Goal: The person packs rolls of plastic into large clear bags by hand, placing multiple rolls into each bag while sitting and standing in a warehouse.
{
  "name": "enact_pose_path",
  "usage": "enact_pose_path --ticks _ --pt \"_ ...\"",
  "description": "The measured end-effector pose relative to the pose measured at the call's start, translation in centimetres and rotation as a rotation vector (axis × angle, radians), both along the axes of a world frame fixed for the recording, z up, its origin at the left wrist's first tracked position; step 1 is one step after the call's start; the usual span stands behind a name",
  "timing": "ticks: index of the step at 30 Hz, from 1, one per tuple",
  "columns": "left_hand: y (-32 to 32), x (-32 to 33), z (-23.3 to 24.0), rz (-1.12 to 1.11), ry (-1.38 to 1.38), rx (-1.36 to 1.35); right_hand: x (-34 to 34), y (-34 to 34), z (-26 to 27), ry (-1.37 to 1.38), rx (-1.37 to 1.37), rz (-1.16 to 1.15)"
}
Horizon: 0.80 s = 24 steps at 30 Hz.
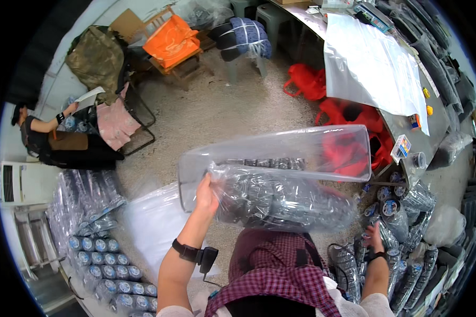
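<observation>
My left hand [207, 195] grips the gathered end of a clear plastic bag [277, 198] that holds dark, plastic-wrapped items. Behind the bag and my fingers stands an open clear plastic bin or box [269, 132], tall-walled and see-through. My right hand [375, 237] is apart from the bag, fingers spread, beside a pile of long plastic-wrapped rolls [389, 228] with round labelled ends. It appears to hold nothing.
A worktable with white plastic sheeting [373, 71] stands at the right, red bags [307, 81] beside it. Wrapped rolls [113, 273] are stacked at the lower left. A person [51, 138] is at the far left. A stool [244, 39] and an orange-draped chair [172, 41] stand ahead.
</observation>
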<state>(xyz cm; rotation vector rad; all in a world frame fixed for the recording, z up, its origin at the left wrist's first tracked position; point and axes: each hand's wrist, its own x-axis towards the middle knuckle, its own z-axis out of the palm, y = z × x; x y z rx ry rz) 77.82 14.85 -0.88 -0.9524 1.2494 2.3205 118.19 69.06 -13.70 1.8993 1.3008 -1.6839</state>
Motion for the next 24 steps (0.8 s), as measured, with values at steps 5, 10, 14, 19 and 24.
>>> enact_pose_path --ticks 5,10,14,19,24 --pt "-0.4 -0.7 -1.4 -0.289 -0.174 0.146 6.2 -0.1 -12.5 -0.004 0.104 0.043" --pt "4.1 3.5 6.5 -0.683 -0.260 0.279 -2.2 -8.0 -13.6 -0.031 0.090 -0.051" --pt "13.1 5.5 13.8 -1.342 -0.178 0.417 0.1 -9.8 -12.6 -0.030 0.089 -0.094" --pt "19.4 8.4 19.2 -1.266 -0.216 0.796 2.9 -12.1 -12.3 0.052 0.099 -0.254" --pt "17.1 1.3 21.8 -0.923 0.058 1.106 8.2 -10.3 -10.3 0.182 0.098 -0.608"
